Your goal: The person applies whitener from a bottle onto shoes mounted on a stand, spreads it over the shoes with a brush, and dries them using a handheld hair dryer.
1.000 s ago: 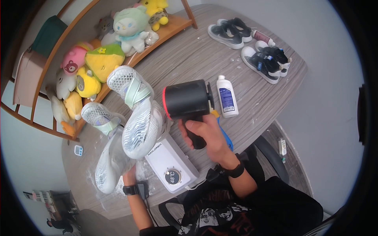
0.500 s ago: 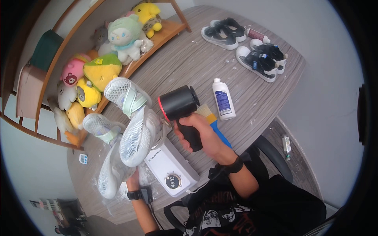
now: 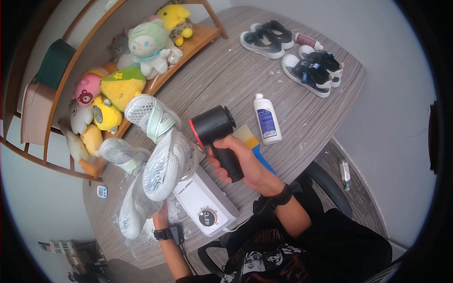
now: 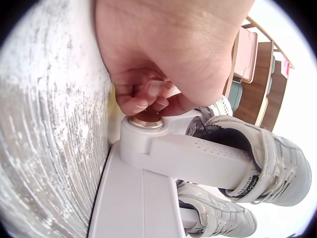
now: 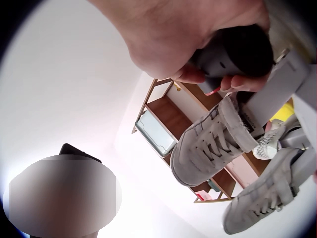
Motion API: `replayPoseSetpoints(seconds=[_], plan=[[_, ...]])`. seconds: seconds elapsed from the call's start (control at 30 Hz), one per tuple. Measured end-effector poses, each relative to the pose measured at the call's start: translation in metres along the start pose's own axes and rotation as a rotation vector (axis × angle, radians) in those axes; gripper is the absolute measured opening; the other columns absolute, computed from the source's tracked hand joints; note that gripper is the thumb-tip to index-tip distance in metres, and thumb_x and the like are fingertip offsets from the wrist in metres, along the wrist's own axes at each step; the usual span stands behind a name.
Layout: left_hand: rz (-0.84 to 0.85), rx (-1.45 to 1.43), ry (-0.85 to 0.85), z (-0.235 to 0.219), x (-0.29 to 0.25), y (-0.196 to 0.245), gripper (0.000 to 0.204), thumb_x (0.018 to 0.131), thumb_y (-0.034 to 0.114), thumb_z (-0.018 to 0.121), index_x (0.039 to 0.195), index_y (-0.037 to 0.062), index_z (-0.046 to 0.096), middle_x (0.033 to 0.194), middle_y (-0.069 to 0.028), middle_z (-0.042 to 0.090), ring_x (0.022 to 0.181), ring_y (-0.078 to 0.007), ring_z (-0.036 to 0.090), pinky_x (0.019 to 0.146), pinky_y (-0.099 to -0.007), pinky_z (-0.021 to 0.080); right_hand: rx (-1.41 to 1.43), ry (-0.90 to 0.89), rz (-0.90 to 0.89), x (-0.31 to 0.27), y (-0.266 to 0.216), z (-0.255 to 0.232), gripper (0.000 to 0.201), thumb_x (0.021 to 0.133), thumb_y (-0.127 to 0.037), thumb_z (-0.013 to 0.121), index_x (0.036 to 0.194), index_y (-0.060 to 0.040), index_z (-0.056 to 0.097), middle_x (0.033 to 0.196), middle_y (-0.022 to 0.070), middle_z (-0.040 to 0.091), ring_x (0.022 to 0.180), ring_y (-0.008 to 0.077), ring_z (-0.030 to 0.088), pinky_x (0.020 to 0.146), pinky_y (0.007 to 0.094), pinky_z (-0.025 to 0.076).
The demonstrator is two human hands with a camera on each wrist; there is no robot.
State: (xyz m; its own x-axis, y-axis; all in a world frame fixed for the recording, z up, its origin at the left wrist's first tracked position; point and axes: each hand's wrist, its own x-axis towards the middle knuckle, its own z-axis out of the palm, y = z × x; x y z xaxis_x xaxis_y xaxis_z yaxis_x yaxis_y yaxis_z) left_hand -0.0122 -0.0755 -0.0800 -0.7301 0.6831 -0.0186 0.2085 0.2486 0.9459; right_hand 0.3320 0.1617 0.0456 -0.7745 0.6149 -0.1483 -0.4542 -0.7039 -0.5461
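Note:
My right hand (image 3: 245,162) grips the black handle of a handheld blower (image 3: 212,125) with a red rim, which points at the white shoes. Several white shoes hang on a white shoe dryer (image 3: 205,203) whose round display reads 48°C. One shoe (image 3: 163,165) shows its sole close to the blower; another shoe (image 3: 139,198) hangs lower left. My left hand (image 3: 160,218) is partly hidden behind that shoe in the head view. In the left wrist view its curled fingers (image 4: 153,89) hold the dryer's hinge at a copper-coloured cap (image 4: 147,120).
A brush (image 3: 255,146) with a blue handle lies right of my right hand, beside a white bottle (image 3: 268,120). Black shoes (image 3: 311,73) stand at the far right. Plush toys (image 3: 148,45) fill a wooden shelf at the left. A small timer (image 3: 101,191) sits near the table edge.
My right hand has moved the blower a little left and nearer the shoes, uncovering the brush bristles. The head view has shifted slightly; my left hand stays by the dryer.

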Motion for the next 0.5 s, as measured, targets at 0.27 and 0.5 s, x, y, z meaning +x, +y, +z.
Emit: replayPoseSetpoints(seconds=[0.27,0.5], plan=[[0.127,0.138,-0.018,-0.002,0.01,-0.018,0.043,0.104,0.038,0.059,0.138,0.0119,0.056,0.13,-0.0012,0.06,0.112,-0.0173,0.055,0.09,-0.0344,0.048,0.041,-0.063,0.052,0.002,0.006,0.004,0.03,0.097,-0.034,0.057,0.093,-0.0049,0.055,0.074,0.0032,0.055,0.053,0.0108,0.054,0.044,0.0271,0.044],[0.114,0.006,-0.033,0.0,0.013,-0.017,0.043,0.104,0.036,0.059,0.139,0.0112,0.055,0.132,-0.0013,0.059,0.113,-0.0174,0.054,0.093,-0.0351,0.047,0.05,-0.105,0.066,0.003,0.009,0.002,0.028,0.099,-0.035,0.054,0.1,-0.0067,0.054,0.079,0.0027,0.052,0.061,0.0124,0.052,0.052,0.028,0.043]])
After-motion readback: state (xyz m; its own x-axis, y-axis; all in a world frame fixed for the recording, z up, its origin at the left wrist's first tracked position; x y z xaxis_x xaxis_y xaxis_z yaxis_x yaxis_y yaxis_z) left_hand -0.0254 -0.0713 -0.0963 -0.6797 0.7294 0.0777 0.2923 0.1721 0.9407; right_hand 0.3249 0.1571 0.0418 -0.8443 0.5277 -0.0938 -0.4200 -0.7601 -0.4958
